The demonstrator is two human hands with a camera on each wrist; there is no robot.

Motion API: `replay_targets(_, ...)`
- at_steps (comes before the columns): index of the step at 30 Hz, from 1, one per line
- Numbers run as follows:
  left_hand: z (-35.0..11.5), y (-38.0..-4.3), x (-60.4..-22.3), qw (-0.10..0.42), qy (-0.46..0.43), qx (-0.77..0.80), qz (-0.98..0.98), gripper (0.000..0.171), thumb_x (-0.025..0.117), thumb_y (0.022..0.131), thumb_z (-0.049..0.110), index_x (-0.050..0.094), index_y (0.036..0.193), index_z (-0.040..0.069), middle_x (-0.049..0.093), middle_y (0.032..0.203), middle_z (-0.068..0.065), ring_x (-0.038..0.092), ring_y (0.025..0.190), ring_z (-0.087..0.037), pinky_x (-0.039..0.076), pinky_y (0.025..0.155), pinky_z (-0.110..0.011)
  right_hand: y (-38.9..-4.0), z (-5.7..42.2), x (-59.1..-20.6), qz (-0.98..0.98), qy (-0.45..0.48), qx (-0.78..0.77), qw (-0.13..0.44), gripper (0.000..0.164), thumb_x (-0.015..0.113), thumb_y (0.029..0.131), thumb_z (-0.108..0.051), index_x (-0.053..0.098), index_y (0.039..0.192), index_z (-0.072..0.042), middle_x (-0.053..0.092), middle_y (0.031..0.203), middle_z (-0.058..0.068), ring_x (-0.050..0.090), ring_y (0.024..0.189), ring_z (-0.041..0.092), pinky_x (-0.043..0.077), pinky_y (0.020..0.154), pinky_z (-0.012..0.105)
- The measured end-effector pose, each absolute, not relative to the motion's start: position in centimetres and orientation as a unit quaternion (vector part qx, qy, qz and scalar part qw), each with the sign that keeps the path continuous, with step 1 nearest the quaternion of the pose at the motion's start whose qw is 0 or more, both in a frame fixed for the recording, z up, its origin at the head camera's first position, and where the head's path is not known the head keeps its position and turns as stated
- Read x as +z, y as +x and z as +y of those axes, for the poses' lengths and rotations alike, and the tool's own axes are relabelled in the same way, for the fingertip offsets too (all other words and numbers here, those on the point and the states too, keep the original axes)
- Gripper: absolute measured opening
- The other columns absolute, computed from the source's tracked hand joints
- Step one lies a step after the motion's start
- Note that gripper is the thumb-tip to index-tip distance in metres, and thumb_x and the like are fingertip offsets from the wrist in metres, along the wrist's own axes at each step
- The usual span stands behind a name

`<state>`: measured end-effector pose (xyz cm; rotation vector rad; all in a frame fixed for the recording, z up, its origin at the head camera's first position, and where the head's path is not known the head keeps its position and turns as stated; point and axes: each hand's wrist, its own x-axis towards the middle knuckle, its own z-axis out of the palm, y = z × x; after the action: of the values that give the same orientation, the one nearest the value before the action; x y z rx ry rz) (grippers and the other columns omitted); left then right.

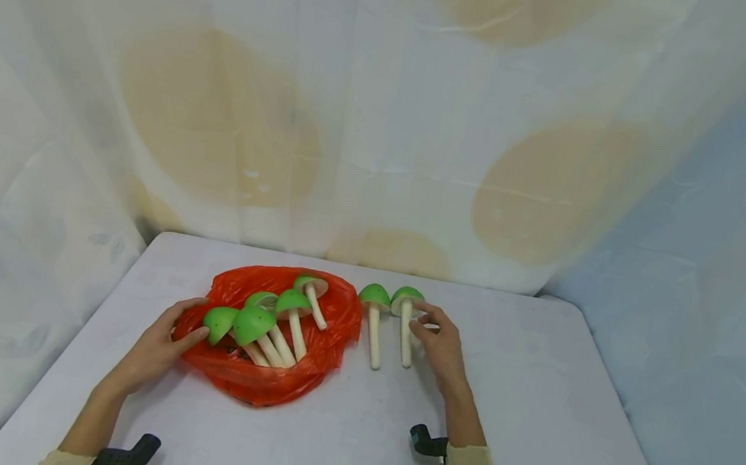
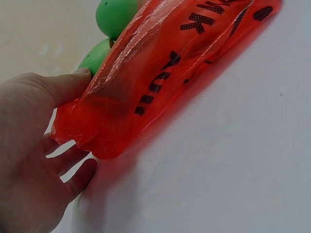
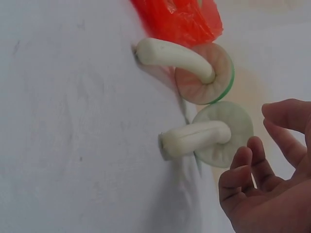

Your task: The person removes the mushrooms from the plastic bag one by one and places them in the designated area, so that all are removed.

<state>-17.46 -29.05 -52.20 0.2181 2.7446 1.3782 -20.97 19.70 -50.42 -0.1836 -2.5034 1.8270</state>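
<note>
A red plastic bag [image 1: 245, 387] lies spread on the table, with several toy mushrooms [image 1: 253, 324] in it, green-capped and white-stemmed. My left hand [image 1: 159, 346] holds the bag's left edge; in the left wrist view its thumb [image 2: 68, 87] lies at the rim against a green cap, with the other fingers behind the red plastic [image 2: 126, 107]. To the right of the bag, two more mushrooms lie side by side, a left one [image 1: 373, 325] and a right one [image 1: 406, 328]. Beside the right one is my right hand [image 1: 439, 344], its fingers loosely bent and nothing held; the right wrist view shows a gap from the stem [image 3: 194, 138].
The white table [image 1: 564, 438] has rounded far corners. Behind it hangs a pale curtain [image 1: 387, 111] with tan round spots, and similar sheets hang at both sides. Black devices are strapped at the left wrist [image 1: 127, 454] and the right wrist [image 1: 427, 441].
</note>
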Motion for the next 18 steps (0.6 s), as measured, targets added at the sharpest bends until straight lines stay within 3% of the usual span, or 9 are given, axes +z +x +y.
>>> replay_targets(7, -29.1, -17.6, -52.1, 0.03, 0.075, 0.444, 0.893, 0.067, 0.063, 0.098, 0.044, 0.036, 0.153, 0.016, 0.033, 0.158, -0.02, 0.028, 0.144, -0.048, 0.028, 0.106, -0.077, -21.0, 18.7, -49.7, -0.798, -0.044, 0.601, 0.026, 0.037, 0.069, 0.095, -0.017, 0.065, 0.131, -0.022, 0.059, 0.112, 0.009, 0.053, 0.094, 0.022, 0.046, 0.072, 0.029)
replay_targets(18, -29.1, -17.5, -51.9, 0.036, 0.064, 0.44, 0.895, 0.069, 0.063, 0.098, 0.046, 0.035, 0.153, 0.016, 0.032, 0.158, -0.02, 0.027, 0.144, -0.049, 0.028, 0.106, -0.077, -21.0, 16.0, -48.8, -0.784, 0.003, 0.62, 0.008, 0.034, 0.068, 0.095, -0.015, 0.066, 0.129, -0.013, 0.058, 0.103, 0.008, 0.052, 0.084, 0.021, 0.045, 0.06, 0.023)
